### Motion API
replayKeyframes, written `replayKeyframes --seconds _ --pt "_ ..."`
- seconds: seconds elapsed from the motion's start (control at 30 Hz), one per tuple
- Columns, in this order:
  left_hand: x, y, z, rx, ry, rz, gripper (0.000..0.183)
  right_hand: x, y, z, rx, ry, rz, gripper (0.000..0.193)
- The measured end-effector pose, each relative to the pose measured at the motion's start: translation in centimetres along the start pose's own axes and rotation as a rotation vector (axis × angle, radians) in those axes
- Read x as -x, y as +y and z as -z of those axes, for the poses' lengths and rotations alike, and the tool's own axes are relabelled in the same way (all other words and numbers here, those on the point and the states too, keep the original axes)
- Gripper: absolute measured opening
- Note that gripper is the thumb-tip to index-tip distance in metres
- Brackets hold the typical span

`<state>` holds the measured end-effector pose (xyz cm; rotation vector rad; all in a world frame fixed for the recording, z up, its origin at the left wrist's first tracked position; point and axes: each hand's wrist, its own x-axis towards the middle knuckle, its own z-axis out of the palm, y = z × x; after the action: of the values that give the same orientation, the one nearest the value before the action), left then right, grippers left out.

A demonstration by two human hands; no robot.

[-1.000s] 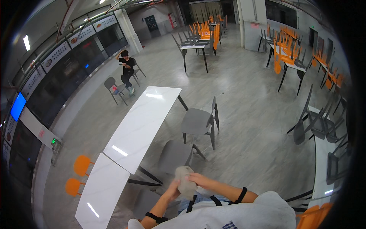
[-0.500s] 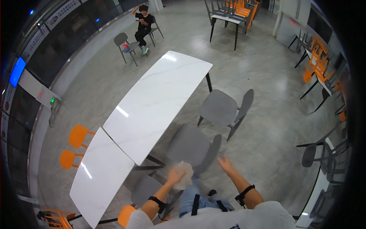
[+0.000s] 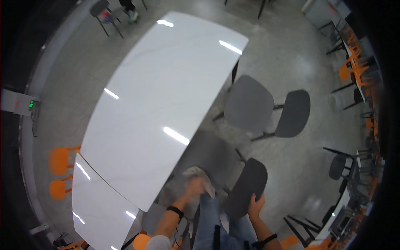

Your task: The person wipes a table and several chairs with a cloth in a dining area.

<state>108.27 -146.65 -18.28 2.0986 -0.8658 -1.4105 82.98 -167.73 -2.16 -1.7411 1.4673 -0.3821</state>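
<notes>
My left hand [image 3: 193,186], blurred by motion, is closed round a pale, crumpled cloth [image 3: 198,171]. The cloth is over the near left part of a grey chair's seat [image 3: 212,151]; whether it presses on the seat I cannot tell. At the near right end of that same chair's backrest [image 3: 249,179], my right hand [image 3: 256,205] grips the edge, with the thumb on the near face and some fingers hidden.
A long white table [image 3: 162,91] stands to the left, and a smaller white table [image 3: 102,204] adjoins it. Beyond my chair is another grey chair [image 3: 249,104]. Orange chairs [image 3: 58,160] stand past the tables. Stacked furniture lines the right side. A person's legs [image 3: 129,10] show at the far edge.
My right hand has come from free air onto the chair's backrest. The cloth in my left hand has shifted and folded. My view has tipped down and closer to the tables and chairs.
</notes>
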Motion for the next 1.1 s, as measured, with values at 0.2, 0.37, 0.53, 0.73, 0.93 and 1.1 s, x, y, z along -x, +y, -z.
replayKeyframes --seconds 0.2,0.37,0.53,0.73,0.93,1.1 --pt "-7.5 -0.9 2.2 -0.279 0.783 0.131 0.056 -0.2 1.1 -0.7 0.049 -0.016 -0.075 0.035" --pt "-9.4 -3.3 -3.9 -0.335 0.539 0.261 0.076 0.5 3.3 -0.3 0.035 0.022 -0.184 0.045" --pt "-11.5 -6.4 -7.7 -0.457 0.660 0.145 0.079 1.5 4.1 0.1 -0.089 0.073 -0.330 0.050" --pt "-19.5 -7.6 -1.8 -0.528 0.734 -0.039 0.070 2.1 5.4 0.7 -0.080 0.079 -0.383 0.056" --pt "-24.8 -11.3 3.0 -0.544 0.908 -0.095 0.056 1.8 5.1 1.1 -0.076 0.031 -0.354 0.060" --pt "-15.2 -17.6 -0.7 -0.606 0.858 0.097 0.055 1.1 3.9 0.8 -0.114 -0.001 -0.321 0.060"
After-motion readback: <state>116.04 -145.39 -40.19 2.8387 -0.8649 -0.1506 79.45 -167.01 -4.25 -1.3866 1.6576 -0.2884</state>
